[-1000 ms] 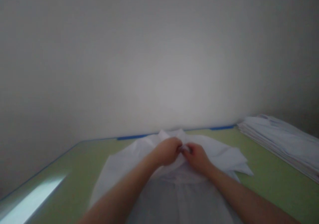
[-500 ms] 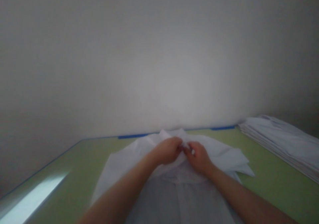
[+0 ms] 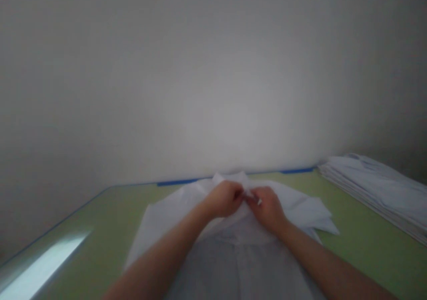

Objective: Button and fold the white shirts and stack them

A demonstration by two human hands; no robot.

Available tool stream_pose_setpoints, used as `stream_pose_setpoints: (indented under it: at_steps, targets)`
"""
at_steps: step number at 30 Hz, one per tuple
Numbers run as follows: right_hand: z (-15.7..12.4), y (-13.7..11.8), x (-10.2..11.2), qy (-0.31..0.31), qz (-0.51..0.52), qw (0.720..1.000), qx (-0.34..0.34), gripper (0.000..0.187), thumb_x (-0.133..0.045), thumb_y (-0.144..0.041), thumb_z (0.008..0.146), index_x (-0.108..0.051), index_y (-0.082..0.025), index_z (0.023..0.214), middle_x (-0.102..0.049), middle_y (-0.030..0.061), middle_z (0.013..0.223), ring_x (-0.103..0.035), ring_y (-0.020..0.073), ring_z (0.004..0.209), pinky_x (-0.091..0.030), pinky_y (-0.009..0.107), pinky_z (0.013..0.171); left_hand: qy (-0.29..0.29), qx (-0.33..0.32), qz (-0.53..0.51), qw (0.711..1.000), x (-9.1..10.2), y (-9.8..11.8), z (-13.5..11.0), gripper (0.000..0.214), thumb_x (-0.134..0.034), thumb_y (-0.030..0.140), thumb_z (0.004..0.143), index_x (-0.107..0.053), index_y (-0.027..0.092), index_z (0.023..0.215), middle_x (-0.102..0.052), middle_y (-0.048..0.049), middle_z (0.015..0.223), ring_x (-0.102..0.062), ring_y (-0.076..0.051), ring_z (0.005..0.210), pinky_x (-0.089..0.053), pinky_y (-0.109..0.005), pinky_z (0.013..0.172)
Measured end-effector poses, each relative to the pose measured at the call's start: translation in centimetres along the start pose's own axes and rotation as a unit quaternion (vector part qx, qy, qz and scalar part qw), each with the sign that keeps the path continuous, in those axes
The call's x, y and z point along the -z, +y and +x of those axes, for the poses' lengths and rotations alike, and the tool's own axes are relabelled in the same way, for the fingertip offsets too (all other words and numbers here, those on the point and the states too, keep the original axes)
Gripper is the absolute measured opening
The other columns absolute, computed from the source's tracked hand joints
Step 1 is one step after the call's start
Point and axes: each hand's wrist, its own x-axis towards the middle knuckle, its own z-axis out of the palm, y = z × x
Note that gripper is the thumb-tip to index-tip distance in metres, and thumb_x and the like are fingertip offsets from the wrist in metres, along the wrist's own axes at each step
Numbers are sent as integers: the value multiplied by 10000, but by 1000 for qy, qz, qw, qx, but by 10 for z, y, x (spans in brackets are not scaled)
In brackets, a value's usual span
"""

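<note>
A white shirt [image 3: 180, 204] lies spread over the green table, its collar end toward the wall and a sleeve out to the right. Near its collar, my left hand [image 3: 226, 198] pinches the fabric with curled fingers. My right hand [image 3: 267, 207] meets it from the other side, thumb and fingers closed on the same bit of cloth. The fingertips of both hands almost touch. Whatever small detail sits between them, such as a button, is too blurred to make out. My forearms cover parts of the shirt front.
A stack of folded white garments [image 3: 376, 180] lies at the table's right side. The green tabletop [image 3: 110, 220] has blue edging [image 3: 176, 182] along the back, against a plain wall [image 3: 213, 77]. A bright light patch [image 3: 46, 262] shows at the lower left.
Both hands keep their pinch on the cloth, with only a slight shift of the fingers. The shirt and the stack stay in place.
</note>
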Motion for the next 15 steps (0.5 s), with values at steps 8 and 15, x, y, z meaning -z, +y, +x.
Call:
stream_pose_setpoints:
  at_steps: [8, 15]
  targets:
    - [0, -2, 6, -18, -65, 994, 82, 238, -459, -259, 865, -558, -164, 671, -539, 24, 631, -451, 147, 662, -271, 280, 673, -6, 17, -20, 1000, 5, 3, 0, 179, -480, 210, 733, -501, 151, 566, -504, 10, 539, -402, -92, 522, -222, -233, 494]
    - [2, 3, 9, -38, -52, 994, 84, 250, -432, -273, 887, -597, -164, 735, -574, 40, 690, -466, 154, 685, -290, 275, 679, -7, 16, -9, 1000, 8, 5, 1, 223, -475, 246, 771, -562, 148, 591, -535, 1, 551, -424, -104, 534, -250, -236, 508]
